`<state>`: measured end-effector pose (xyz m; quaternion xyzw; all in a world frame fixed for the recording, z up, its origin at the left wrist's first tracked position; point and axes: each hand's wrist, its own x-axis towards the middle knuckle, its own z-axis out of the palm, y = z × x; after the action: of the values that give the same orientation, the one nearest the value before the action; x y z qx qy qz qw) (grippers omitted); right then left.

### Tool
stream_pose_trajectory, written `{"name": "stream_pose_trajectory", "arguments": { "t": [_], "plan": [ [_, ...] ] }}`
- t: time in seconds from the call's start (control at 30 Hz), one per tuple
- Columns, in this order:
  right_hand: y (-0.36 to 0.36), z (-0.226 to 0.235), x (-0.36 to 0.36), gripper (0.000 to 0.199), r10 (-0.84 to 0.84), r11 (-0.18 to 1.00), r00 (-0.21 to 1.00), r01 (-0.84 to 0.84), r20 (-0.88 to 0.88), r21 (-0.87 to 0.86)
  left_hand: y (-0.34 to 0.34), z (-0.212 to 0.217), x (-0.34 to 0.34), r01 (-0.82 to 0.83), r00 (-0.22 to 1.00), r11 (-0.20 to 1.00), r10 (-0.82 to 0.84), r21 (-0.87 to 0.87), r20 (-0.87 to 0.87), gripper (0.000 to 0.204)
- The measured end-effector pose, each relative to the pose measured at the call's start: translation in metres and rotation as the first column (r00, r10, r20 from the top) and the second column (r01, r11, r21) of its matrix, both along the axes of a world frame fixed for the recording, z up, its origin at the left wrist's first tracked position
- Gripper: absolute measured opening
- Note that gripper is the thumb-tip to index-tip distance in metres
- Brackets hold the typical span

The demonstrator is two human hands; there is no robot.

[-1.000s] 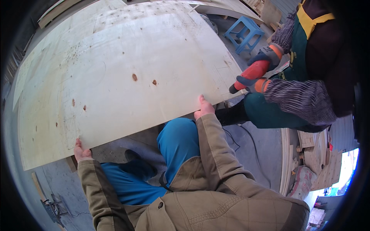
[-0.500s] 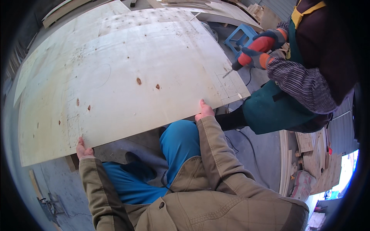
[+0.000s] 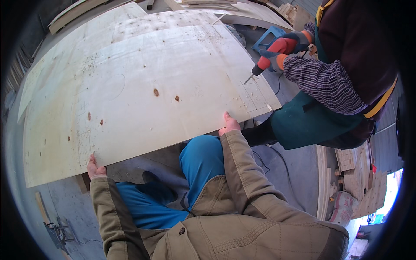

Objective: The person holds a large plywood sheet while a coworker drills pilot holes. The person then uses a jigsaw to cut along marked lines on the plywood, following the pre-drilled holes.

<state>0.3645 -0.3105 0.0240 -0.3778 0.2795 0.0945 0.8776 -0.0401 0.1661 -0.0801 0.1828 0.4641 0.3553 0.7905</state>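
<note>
A large pale plywood sheet (image 3: 143, 108) with brown knots and pencil lines spreads in front of me. My left hand (image 3: 95, 167) grips its near edge toward the left, thumb on top and fingers hidden beneath. Farther right, my right hand (image 3: 229, 124) clasps the same edge in the same way. At the sheet's right end a co-worker in a green apron and gloves holds a red power drill (image 3: 277, 51) with both hands. The tip of its bit (image 3: 248, 80) is at the pencil marks there; I cannot tell whether it touches the wood.
A blue plastic stool (image 3: 267, 38) stands behind the drill. A black cable (image 3: 284, 167) trails over the floor on the right. Stacked boards (image 3: 355, 173) and a white sack (image 3: 343, 206) lie at the lower right, more timber (image 3: 76, 16) at the far left.
The co-worker has leaned in and brought the drill left, its bit now at the sheet's marked right end. My two hands keep their hold on the edge.
</note>
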Motion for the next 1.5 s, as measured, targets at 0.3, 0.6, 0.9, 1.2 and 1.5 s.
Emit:
{"name": "stream_pose_trajectory", "arguments": {
  "t": [0.3, 0.6, 0.9, 1.2, 1.5],
  "plan": [
    [-0.002, -0.003, 0.001, 0.044, 0.012, 1.0, 1.0, -0.012, -0.004, -0.012, 0.006, -0.005, -0.008, 0.063, 0.997, 0.998, -0.062, 0.016, -0.034, 0.031],
    [-0.004, -0.002, 0.001, 0.044, 0.026, 1.0, 1.0, -0.026, -0.003, -0.01, 0.004, -0.001, -0.007, 0.033, 0.999, 0.999, -0.033, 0.01, -0.035, 0.032],
    [-0.004, 0.004, -0.001, 0.043, 0.027, 1.0, 1.0, -0.027, 0.011, -0.003, 0.001, -0.002, -0.009, 0.049, 0.999, 0.998, -0.049, 0.03, -0.005, 0.031],
    [-0.003, 0.01, -0.004, 0.044, 0.03, 0.999, 1.0, -0.03, 0.009, 0.019, 0.006, -0.007, -0.01, 0.025, 1.0, 1.0, -0.025, 0.015, 0.005, 0.029],
    [-0.006, -0.001, 0.003, 0.042, 0.046, 0.999, 0.999, -0.046, -0.004, 0.007, 0.002, -0.004, -0.007, -0.016, 1.0, 0.999, 0.016, 0.028, -0.004, 0.03]
  ]
}}
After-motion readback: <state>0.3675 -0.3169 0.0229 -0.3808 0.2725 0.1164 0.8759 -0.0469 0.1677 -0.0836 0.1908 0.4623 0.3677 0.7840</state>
